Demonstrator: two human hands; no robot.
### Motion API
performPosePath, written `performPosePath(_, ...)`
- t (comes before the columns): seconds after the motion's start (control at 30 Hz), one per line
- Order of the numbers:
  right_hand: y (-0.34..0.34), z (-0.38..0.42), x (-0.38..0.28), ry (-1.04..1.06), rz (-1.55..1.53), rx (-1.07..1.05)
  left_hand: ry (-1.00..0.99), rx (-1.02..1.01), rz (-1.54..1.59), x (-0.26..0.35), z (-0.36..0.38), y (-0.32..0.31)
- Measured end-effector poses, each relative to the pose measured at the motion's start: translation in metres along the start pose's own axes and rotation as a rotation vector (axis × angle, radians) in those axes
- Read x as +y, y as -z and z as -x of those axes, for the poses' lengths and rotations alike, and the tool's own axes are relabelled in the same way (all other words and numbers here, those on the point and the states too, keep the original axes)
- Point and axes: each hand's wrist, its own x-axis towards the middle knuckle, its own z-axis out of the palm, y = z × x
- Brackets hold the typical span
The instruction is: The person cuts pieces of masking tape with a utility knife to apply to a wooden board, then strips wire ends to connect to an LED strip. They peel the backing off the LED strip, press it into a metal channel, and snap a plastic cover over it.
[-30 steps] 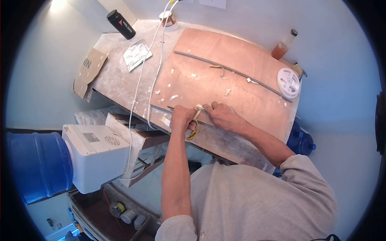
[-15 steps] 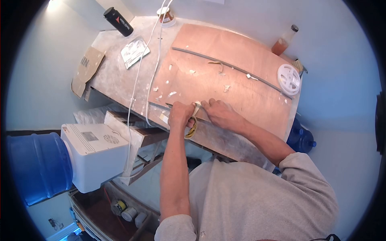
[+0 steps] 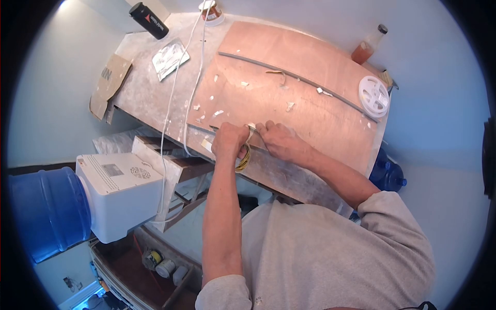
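My left hand (image 3: 230,140) is closed at the front edge of the copper-coloured board (image 3: 253,103). A coil of thin yellow strip (image 3: 242,158) hangs below its fingers, partly hidden by the hand. Between the two hands a pale end of the strip (image 3: 251,129) shows above the board's edge. My right hand (image 3: 281,140) has its fingers bent and pinched at that pale end, the palm low over the board. Small pale scraps (image 3: 218,113) lie on the board near the left hand.
A narrower board (image 3: 289,46) lies along the back, with a white reel (image 3: 373,96) at its right end. White cables (image 3: 192,95) cross the table left of the boards. A foil pouch (image 3: 170,59), black tumbler (image 3: 149,20) and bottle (image 3: 370,45) stand or lie farther out.
The view has shifted slightly, so the table sits a little higher and the hands a little to the left. Both hands keep nearly the same grip and place at the board's edge.
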Motion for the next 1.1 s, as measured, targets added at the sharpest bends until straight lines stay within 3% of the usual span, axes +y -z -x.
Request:
performPosePath(0.47, 0.005, 0.005, 0.004, -0.017, -0.027, -0.057, -0.033, 0.064, 0.039, -0.007, -0.006, -0.006)
performPosePath(0.8, 0.014, 0.015, 0.010, 0.012, 0.039, -0.052, -0.057, 0.003, 0.109, -0.015, -0.013, -0.004)
performPosePath(0.93, 0.025, 0.035, 0.028, 0.058, 0.056, 0.003, -0.140, -0.069, 0.205, -0.026, -0.015, -0.004)
performPosePath(1.0, 0.019, 0.039, 0.039, -0.031, 0.179, 0.179, -0.158, -0.088, 0.255, -0.031, -0.029, -0.010)
performPosePath(1.1, 0.029, 0.048, 0.032, -0.069, 0.248, 0.236, -0.242, -0.187, 0.340, -0.037, -0.034, -0.012)
